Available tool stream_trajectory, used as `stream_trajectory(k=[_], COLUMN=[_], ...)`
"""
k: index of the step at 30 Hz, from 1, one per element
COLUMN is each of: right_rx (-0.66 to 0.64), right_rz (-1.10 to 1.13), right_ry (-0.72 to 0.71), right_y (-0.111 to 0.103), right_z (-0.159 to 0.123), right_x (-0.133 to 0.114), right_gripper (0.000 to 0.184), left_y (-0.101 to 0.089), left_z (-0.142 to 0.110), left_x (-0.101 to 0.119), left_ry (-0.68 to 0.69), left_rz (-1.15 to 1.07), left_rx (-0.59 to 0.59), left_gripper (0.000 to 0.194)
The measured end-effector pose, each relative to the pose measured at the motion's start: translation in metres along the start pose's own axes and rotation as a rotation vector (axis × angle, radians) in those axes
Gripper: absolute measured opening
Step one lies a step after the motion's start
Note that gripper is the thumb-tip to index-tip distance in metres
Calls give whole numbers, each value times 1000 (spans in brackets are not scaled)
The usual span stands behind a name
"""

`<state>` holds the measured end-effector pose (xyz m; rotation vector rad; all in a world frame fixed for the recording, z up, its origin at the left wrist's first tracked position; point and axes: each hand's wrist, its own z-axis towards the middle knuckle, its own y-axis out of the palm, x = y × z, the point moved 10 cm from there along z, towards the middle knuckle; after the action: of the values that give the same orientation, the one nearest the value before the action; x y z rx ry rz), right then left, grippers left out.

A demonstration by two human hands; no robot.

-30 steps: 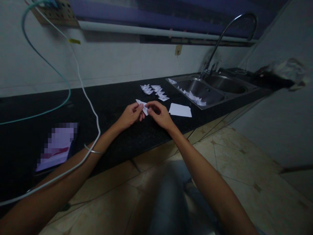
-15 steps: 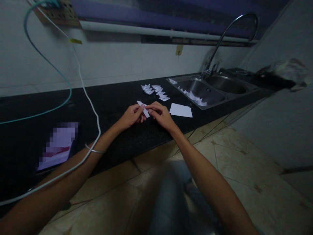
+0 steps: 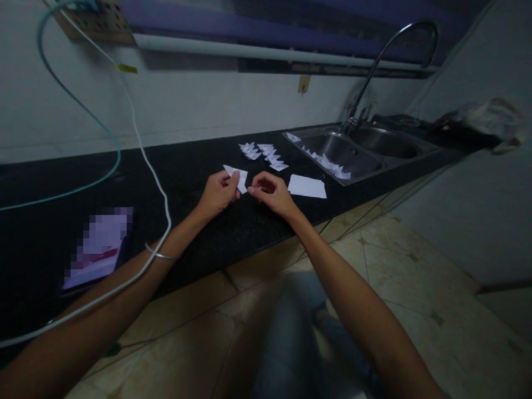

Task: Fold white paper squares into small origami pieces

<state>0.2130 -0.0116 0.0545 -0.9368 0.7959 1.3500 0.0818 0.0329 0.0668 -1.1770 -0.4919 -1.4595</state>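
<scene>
My left grip (image 3: 218, 192) pinches the folded paper (image 3: 243, 180) under its thumb. My right grip (image 3: 273, 195) is just beside it; I can't tell if it pinches. I think matching edges and pressing firmly makes neat folds.

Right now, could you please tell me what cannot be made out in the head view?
Head view, all items:
Some fingers of the left hand: hidden behind the folded paper.
Whether the right hand touches that paper: too small to tell.
Phone screen: pixelated.
Count of folded pieces along the sink: overlapping, too small.
Bundle at far right: blurred.
</scene>
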Motion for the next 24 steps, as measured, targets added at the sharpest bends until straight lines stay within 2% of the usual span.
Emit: stream_trajectory(k=[3,6,11,18,24], right_rx=[-24,-7,79,214,176], right_rz=[-61,-105,-160,-240,-237], right_ry=[-20,-2,24,-28,-43], right_y=[2,1,-6,-22,-20], right_z=[-2,-2,-1,-1,-2], right_x=[-6,-5,3,1,-4], right_gripper=[26,24,22,16,17], left_y=[-4,-1,6,13,15], left_z=[1,1,1,-2,-3], left_x=[-1,-1,2,9,11], left_ry=[0,-6,0,-30,-12], left_rz=[-9,-44,-73,-112,-130], left_rx=[36,20,-18,-77,-110], left_gripper=[39,36,29,26,31])
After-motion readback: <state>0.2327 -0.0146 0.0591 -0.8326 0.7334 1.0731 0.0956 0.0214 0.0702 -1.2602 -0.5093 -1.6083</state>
